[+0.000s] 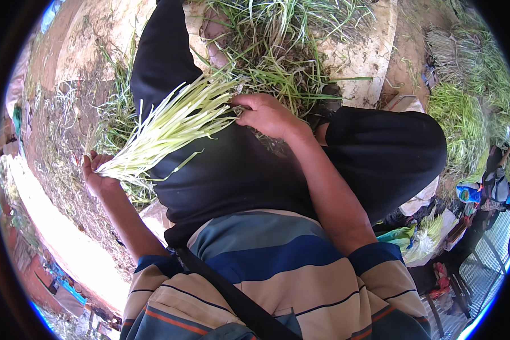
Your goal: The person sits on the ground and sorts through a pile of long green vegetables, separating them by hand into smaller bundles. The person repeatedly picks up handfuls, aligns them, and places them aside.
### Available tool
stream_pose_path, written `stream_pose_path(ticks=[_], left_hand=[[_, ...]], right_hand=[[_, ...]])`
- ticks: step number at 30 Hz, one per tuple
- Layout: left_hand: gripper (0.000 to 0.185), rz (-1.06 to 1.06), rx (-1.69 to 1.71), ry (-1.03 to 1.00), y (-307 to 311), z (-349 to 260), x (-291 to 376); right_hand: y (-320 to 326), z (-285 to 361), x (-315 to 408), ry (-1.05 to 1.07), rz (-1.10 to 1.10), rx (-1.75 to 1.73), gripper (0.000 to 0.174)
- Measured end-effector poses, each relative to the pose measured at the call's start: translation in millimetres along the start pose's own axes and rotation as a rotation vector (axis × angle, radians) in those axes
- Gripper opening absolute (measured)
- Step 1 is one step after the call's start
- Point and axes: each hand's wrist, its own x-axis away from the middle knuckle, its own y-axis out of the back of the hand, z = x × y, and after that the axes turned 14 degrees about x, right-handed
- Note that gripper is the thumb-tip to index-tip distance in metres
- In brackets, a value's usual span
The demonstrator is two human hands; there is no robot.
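Note:
A bundle of long, pale yellow-green leaves, which look like blanched chives, fans out over my dark-trousered left leg. My left hand grips its narrow white base at the left. At the far end of the bundle, my right hand has its thumb and fingers curled around the leaf tips, with some withered bits between them. The exact hold of those fingertips is partly hidden. One loose leaf droops below the bundle against the trousers.
A heap of green and withered leaves lies between my legs on a pale sheet. Leaf litter covers the ground at left. Green bundles lie at right, beyond my bent knee. Pale bundled leaves rest on wrapping behind it.

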Motion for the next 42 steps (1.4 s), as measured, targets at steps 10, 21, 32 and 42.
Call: stream_pose_path(ticks=[10, 21, 32, 42], left_hand=[[0.028, -0.045, 0.041, -0.013, -1.8, 1.2, 5.2], [0.029, -0.001, -0.001, -0.032, -6.5, 3.6, 10.0], [0.029, 0.017, 0.004, 0.009, -2.7, 3.3, 7.2], [0.027, -0.001, 0.023, -0.019, -8.7, -0.6, 3.6]], right_hand=[[-12.5, -54.9, -10.1, -0.262, -0.318, -0.274, 0.018], [30.8, 32.0, 15.9, -0.183, -0.011, -0.464, 0.027], [-8.5, 19.0, -12.4, -0.063, -0.178, -0.476, 0.019], [13.6, -81.4, -29.5, -0.306, -0.639, -0.195, 0.014]])
